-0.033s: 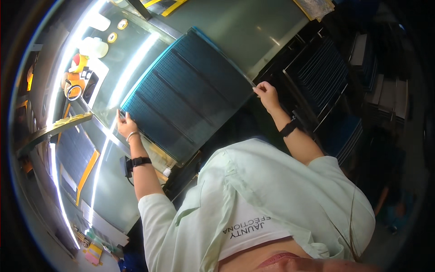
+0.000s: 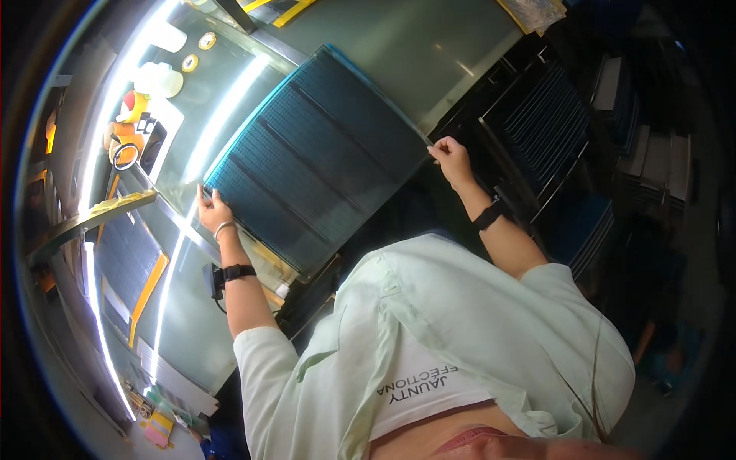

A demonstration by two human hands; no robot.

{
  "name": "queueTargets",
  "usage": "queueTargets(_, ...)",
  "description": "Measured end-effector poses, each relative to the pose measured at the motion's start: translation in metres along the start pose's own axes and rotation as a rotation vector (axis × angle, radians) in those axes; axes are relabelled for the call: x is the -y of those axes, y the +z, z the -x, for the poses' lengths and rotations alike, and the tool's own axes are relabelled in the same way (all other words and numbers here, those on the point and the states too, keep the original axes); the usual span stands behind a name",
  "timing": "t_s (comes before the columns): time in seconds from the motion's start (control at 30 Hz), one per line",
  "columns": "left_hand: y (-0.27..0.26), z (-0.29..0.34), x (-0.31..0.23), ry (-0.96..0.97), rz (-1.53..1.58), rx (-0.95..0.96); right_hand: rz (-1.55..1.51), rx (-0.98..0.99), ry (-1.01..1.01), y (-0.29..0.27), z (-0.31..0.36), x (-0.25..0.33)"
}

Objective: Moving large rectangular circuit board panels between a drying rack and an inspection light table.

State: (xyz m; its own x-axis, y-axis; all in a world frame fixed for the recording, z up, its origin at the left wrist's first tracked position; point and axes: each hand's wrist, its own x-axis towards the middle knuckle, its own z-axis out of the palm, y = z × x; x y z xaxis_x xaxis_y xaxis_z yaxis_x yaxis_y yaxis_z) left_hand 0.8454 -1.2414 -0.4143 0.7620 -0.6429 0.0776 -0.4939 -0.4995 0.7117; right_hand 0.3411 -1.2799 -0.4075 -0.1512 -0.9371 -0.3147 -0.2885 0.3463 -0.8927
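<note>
Both hands grip the dark blue ribbed panel [image 2: 318, 157] above the counter [image 2: 429, 54]: left hand [image 2: 212, 211] and right hand [image 2: 452, 159] closed on opposite corners.

You are standing in a factory-style workshop, at an assembly bench. A long glossy grey worktable [image 2: 429, 46] runs away from you, with strip lights mirrored along its left side. A large dark blue panel with a fine grid and darker bands [image 2: 322, 161] lies across it, the kind made in batches. To your right, a metal rack [image 2: 552, 130] holds many more such panels stacked on edge. On the far left sit a tape roll [image 2: 124, 156] and white containers [image 2: 157, 77], with yellow-marked fixtures beside the bench.
</note>
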Motion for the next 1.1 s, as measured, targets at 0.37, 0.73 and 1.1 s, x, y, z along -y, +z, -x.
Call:
queueTargets(0.37, 0.005, -0.005, 0.017, -0.032, 0.004, 0.040, -0.037, 0.020, -0.064, 0.004, 0.001, -0.007)
queueTargets(0.73, -0.008, 0.001, -0.001, -0.083, 0.019, 0.042, 0.308, -0.067, -0.409, 0.016, 0.003, 0.008)
queueTargets(1.1, 0.005, 0.009, -0.025, -0.091, -0.166, -0.034, 0.148, 0.058, -0.222, -0.003, 0.001, -0.020)
